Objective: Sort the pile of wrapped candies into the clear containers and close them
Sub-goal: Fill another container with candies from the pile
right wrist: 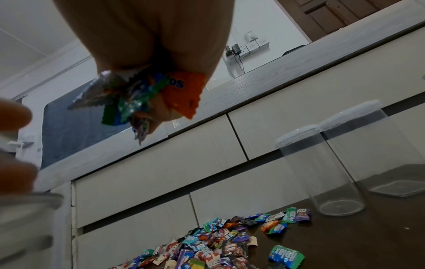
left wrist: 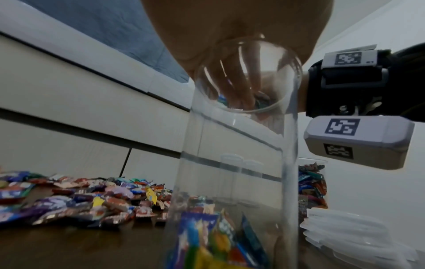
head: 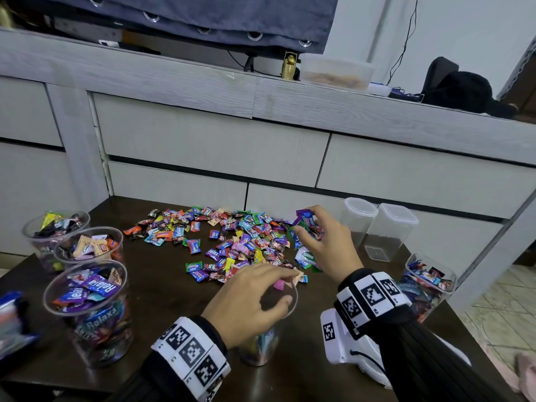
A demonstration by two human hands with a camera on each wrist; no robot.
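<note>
A pile of wrapped candies is spread over the far half of the dark table. My right hand hovers over the pile's right end and grips a small bunch of candies, orange, green and purple. My left hand lies over the mouth of a clear round container at the front centre, fingers curled over its far rim. That container has a few candies at its bottom. A pink candy shows just under the left fingertips.
Three open round containers with sorted candies stand at the left. Two empty lidded containers stand at the back right, and a square candy-filled one at the right edge. White lids are stacked nearby. Drawer fronts rise behind the table.
</note>
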